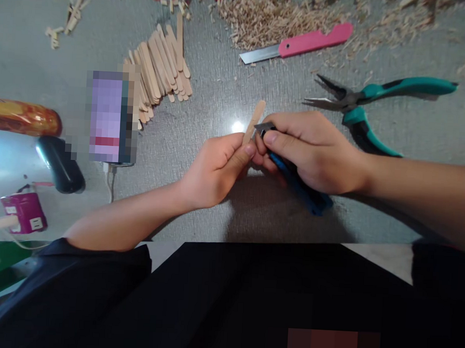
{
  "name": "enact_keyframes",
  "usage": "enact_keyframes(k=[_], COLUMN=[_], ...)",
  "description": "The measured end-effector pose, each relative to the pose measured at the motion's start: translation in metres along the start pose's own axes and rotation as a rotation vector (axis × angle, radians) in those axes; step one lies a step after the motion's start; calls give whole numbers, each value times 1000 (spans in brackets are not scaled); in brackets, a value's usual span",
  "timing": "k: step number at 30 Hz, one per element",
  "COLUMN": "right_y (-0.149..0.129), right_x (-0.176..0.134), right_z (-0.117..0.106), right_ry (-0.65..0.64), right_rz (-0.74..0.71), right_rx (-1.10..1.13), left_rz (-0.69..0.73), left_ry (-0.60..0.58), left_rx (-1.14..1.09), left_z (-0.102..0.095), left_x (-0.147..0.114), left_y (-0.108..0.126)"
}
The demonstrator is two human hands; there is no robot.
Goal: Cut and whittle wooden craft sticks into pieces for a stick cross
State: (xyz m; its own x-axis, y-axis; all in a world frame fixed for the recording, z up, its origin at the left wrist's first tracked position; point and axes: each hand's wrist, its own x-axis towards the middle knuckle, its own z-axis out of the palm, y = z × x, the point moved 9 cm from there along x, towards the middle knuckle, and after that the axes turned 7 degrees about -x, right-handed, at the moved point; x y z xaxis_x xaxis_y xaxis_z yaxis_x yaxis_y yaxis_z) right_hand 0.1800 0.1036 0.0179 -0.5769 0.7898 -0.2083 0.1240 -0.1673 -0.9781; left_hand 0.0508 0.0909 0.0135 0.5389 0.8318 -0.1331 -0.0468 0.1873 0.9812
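Observation:
Pinched in my left hand (221,163) is a wooden popsicle stick (255,118), its rounded end pointing up and away from me. My right hand (319,150) is closed around a blue utility knife (302,190). The short grey blade (264,127) sticks out past my thumb, right beside the stick; whether it touches the wood I cannot tell. Both hands meet close together just above the grey table (199,219). The lower part of the stick is hidden by my left fingers.
A pile of popsicle sticks (156,68) lies at the upper left, by a blurred phone (105,115) on a cable. Beyond my hands are a pink cutter (315,40), wood shavings (264,17) and open teal-handled pliers (353,100). A purple power adapter (25,212) sits at left.

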Motion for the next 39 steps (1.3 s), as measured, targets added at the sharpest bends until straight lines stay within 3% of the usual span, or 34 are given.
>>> enact_keyframes(k=[11, 31, 39], right_y=[-4, -1, 0], right_x=[-2, -2, -9], right_z=[-1, -1, 1], right_ry=[22, 40, 79], right_rz=[18, 73, 152], right_rx=[-101, -121, -164], left_rz=[78, 55, 81], left_ry=[38, 56, 55], left_rx=[138, 206, 367], left_z=[-6, -6, -3], left_x=[-4, -5, -8], left_y=[4, 5, 10])
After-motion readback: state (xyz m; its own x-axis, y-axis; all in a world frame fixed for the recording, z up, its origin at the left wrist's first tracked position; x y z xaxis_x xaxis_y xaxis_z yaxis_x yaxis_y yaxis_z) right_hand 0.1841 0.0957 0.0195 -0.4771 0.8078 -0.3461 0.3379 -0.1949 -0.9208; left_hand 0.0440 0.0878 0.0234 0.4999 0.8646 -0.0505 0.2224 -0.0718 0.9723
